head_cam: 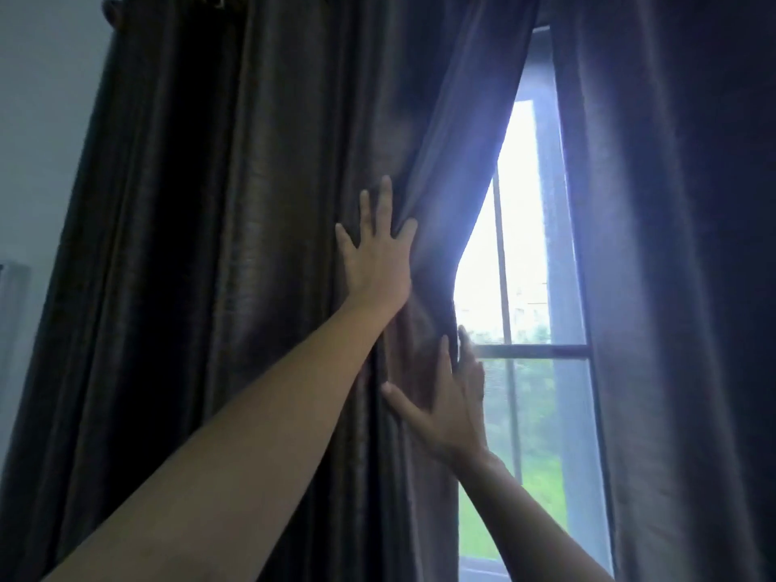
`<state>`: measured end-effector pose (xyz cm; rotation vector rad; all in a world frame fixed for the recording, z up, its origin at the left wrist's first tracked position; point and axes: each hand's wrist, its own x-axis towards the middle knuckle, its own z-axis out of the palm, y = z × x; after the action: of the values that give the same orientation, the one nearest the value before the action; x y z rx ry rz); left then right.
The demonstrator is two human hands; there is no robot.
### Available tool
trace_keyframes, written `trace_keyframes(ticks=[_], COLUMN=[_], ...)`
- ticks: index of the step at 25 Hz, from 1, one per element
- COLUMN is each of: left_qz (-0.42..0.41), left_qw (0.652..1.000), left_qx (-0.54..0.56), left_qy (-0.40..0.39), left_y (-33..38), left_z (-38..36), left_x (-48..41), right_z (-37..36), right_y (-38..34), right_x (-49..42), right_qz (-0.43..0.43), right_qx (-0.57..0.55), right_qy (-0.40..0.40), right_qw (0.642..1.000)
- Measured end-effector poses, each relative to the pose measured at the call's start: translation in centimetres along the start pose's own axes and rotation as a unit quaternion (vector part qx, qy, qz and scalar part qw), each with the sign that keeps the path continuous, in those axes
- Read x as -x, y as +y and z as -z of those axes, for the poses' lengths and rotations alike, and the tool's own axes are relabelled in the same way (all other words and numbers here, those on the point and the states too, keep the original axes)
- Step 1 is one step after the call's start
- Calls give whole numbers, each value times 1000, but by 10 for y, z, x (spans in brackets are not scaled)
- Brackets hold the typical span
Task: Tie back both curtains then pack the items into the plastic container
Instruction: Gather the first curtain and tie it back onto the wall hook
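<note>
The dark brown left curtain [252,245] hangs in folds over most of the window. My left hand [378,254] lies flat on it with fingers spread, and a fold runs up from between thumb and forefinger. Lower down, my right hand [449,396] rests with spread fingers on the curtain's inner edge, fingertips reaching past the edge toward the glass. That edge is bunched to the left between the two hands. The right curtain [672,287] hangs straight on the right side. No tie-back, items or plastic container are in view.
A bright window [529,287] with a grey frame and crossbar shows in the gap between the curtains, with greenery outside. A pale wall [38,140] stands left of the left curtain. A curtain rod end [111,10] shows at the top left.
</note>
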<state>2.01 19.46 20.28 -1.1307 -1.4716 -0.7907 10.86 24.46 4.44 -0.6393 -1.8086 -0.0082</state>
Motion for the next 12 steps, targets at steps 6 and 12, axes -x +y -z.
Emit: trace_keyframes(ticks=[6, 12], left_qz=[56, 87], left_qw=[998, 987], left_qx=[4, 130], left_qy=[29, 29], left_y=[-45, -97], left_z=[0, -8], left_x=[-38, -47], right_z=[-27, -78], right_y=[-21, -86], right_x=[-24, -44], right_qz=[20, -2], right_qx=[-134, -105], right_qy=[-93, -129], right_qw=[986, 986])
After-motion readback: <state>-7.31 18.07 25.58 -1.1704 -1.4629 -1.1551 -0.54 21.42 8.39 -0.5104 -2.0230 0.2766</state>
